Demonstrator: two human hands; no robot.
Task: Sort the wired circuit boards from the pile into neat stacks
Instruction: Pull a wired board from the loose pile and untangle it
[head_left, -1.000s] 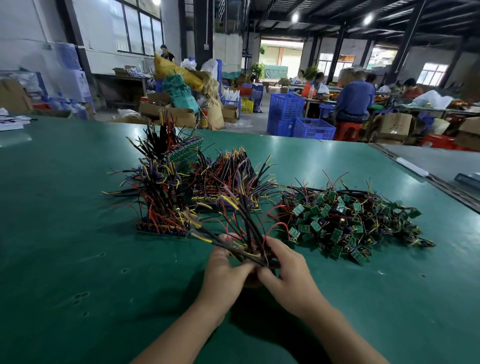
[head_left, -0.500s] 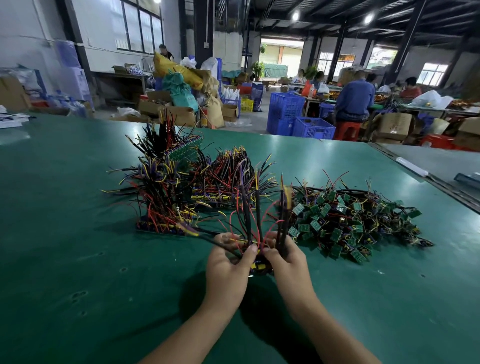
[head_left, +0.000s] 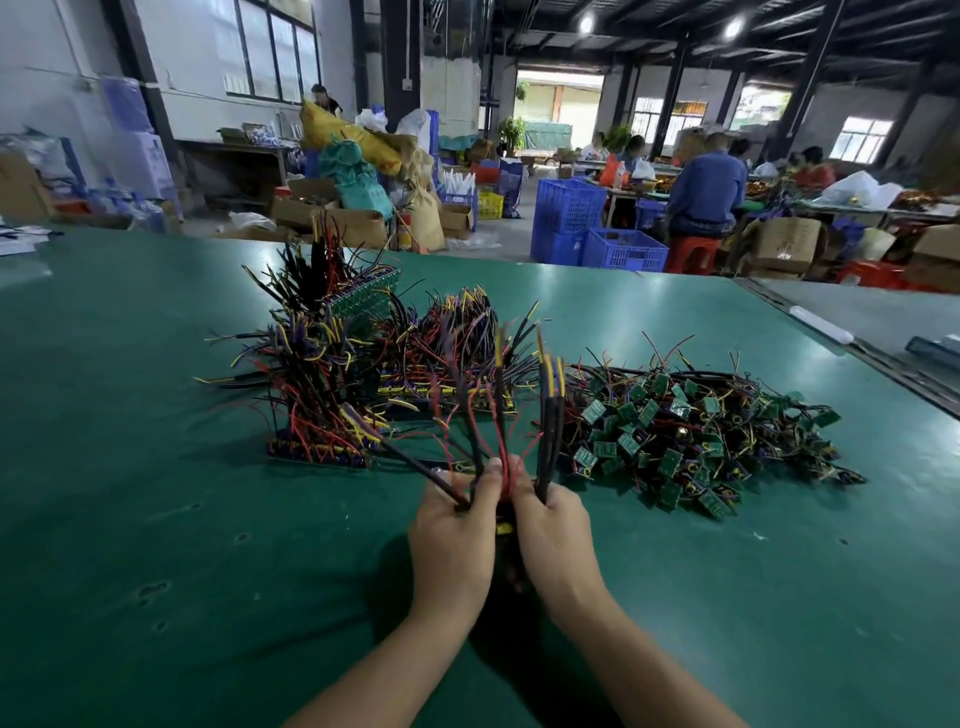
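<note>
- Head view: both hands are seen close together over the near middle of a green table (head_left: 156, 519).
- A bundle of wired boards (head_left: 548, 415) is held upright between the two hands. Its black, red and yellow wires fan upward out of the fists. The boards themselves are mostly hidden between the palms.
- The left hand (head_left: 452, 530) is curled tightly round the left side of the bundle, with the thumb pressed against the wires.
- The right hand (head_left: 556, 530) is curled round the right side, where a cluster of black-sleeved, yellow-tipped wires rises.
- Some wire tips of the bundle are blurred.
- The loose pile (head_left: 691, 431) of small green boards and tangled wires is found on the table beyond and to the right of the hands, apart from them.
- Sorted stacks are noted beyond and to the left: a near stack (head_left: 322, 415) with wires bristling upward, a middle stack (head_left: 452, 358) just beside it, and a tilted row of green boards (head_left: 363, 299) at the back.
- Blue crates (head_left: 597, 228) are seen past the far table edge.
</note>
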